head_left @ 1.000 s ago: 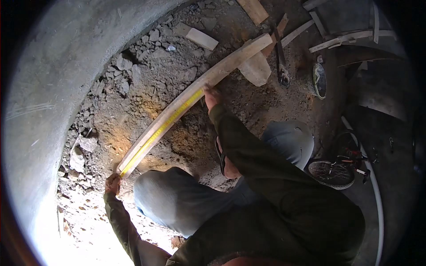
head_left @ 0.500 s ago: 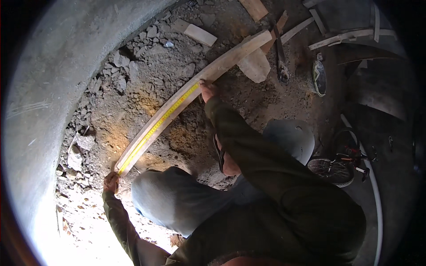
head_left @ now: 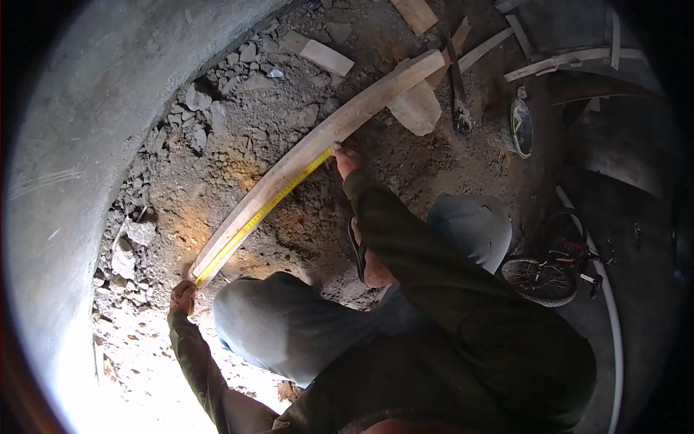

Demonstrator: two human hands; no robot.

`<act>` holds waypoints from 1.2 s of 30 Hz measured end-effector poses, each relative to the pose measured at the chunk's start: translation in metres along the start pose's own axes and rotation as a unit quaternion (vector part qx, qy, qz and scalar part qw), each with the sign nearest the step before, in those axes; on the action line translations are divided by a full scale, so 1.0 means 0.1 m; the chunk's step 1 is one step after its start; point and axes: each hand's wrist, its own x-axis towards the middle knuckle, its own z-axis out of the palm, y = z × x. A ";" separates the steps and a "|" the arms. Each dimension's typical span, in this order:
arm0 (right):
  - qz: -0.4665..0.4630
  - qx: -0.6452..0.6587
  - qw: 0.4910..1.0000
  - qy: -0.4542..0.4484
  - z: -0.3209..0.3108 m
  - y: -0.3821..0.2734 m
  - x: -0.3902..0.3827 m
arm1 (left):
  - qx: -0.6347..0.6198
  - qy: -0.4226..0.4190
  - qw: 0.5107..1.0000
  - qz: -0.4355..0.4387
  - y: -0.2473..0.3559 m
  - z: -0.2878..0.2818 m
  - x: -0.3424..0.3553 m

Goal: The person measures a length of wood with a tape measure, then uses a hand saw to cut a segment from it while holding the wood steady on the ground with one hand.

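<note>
A long wooden plank (head_left: 311, 148) lies slantwise on the dirt, its far end resting over a flat stone slab (head_left: 417, 108). A yellow measuring tape (head_left: 267, 206) is stretched along the plank's near edge. At the plank's lower left end, my left hand (head_left: 183, 297) is closed on the end of the tape. My right hand (head_left: 347, 160) is closed at the tape's other end, beside the middle of the plank; its fingers partly hide what they grip there.
Rubble (head_left: 196, 98) lines the concrete wall (head_left: 87, 108) on the left. Beyond the plank lie a short board (head_left: 327, 57), a handsaw-like dark tool (head_left: 458, 101) and a bucket (head_left: 520, 129). A bicycle (head_left: 542, 275) and a white pipe (head_left: 611, 311) are at right.
My right hand has shifted slightly down and to the right, drawing its end of the tape from the plank's face to its near edge. My left hand stays at the plank's end.
</note>
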 end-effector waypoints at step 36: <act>0.179 0.128 0.975 0.023 0.24 -0.23 0.00 | -0.201 0.131 0.971 -0.020 -0.46 -0.02 -0.91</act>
